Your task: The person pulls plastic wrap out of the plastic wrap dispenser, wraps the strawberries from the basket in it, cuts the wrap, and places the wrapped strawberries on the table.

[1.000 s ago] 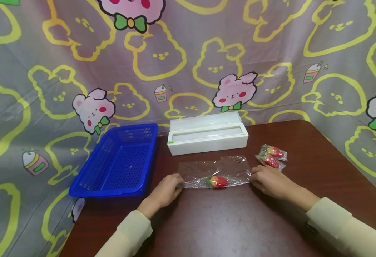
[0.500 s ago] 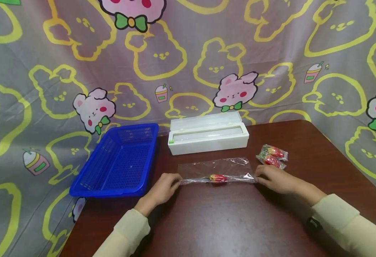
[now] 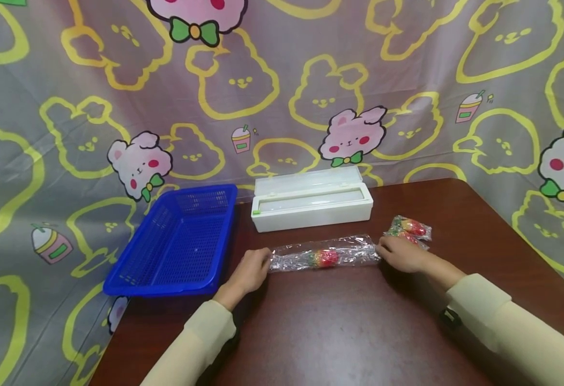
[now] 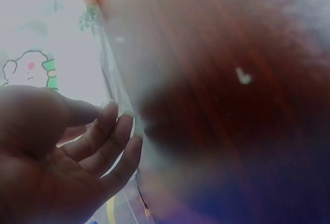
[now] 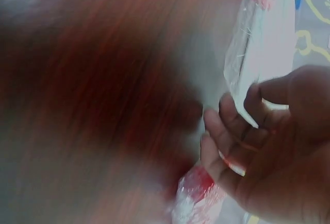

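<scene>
A red and yellow strawberry with a green top lies inside a narrow strip of clear plastic wrap, stretched from side to side in the head view. The left hand pinches the strip's left end between thumb and fingers; the left wrist view shows these fingertips on the film. At the other end, the right hand pinches the wrap, and the right wrist view shows the film running from its thumb and forefinger. Two wrapped strawberries lie just beyond the right hand, which partly covers one.
Behind the strip stands a white wrap dispenser box with its lid raised. A blue plastic basket is at the left edge of the brown table. A patterned curtain hangs behind and around the table.
The wrap has gone from a wider flat sheet to a narrower folded strip around the strawberry. Both hands and the strawberry have moved slightly away from the person, towards the white box.
</scene>
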`<state>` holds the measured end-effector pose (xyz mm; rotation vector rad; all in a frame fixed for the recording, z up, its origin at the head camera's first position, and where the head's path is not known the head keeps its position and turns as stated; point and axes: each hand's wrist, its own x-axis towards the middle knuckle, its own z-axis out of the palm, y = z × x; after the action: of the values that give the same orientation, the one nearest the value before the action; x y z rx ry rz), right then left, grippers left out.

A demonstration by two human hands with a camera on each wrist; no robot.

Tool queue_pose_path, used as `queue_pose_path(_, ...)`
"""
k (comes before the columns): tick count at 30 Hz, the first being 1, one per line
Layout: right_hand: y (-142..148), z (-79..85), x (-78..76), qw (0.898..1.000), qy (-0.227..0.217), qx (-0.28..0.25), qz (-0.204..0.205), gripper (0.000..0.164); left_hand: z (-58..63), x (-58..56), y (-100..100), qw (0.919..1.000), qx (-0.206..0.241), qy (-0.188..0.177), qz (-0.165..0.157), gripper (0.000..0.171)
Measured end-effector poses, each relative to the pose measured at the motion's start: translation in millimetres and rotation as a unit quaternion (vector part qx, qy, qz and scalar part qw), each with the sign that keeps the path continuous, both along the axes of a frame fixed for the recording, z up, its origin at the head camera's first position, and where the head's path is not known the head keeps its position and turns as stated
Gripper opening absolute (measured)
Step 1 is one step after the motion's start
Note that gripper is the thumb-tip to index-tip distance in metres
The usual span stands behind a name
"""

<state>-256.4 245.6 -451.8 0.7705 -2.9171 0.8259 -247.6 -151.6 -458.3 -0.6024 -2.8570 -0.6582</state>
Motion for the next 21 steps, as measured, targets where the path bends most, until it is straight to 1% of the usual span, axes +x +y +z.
queue_pose_path(2,-4.7,-0.6,-2.6,0.999,0.012,0.021,-0.024,0.025,-1.1,-2.9,1.8,0.9999,-0.007,0.0,0.014,0.007)
queue_pose_path(6,-13.1,-3.6,-6.0,0.995,0.034,0.078,-0.057,0.023,-4.7,-6.5,3.7,0.9993,-0.028,0.005,0.026,0.004)
queue_pose_path(9,-17.1,-5.6,-7.4,0.99,0.038,0.117,-0.069,0.02,-7.4,-7.4,3.9,0.9987,-0.044,0.011,0.024,0.005)
queue_pose_path(11,-18.5,-6.5,-8.0,0.988,0.037,0.132,-0.074,0.019,-8.2,-7.7,3.9,0.9985,-0.05,0.014,0.019,0.007)
queue_pose_path(15,-19.3,-6.1,-8.4,0.987,0.039,0.139,-0.077,0.017,-7.0,-8.7,3.3,0.9979,-0.059,0.023,0.014,0.009)
queue_pose_path(18,-18.8,-1.9,-7.0,0.987,0.043,0.134,-0.076,0.018,-3.9,-7.2,2.2,0.9973,-0.064,0.014,0.034,0.008)
queue_pose_path(21,-16.9,4.4,-3.8,0.987,0.062,0.126,-0.082,0.02,0.9,-2.7,0.9,0.9955,-0.074,0.01,0.06,0.014)
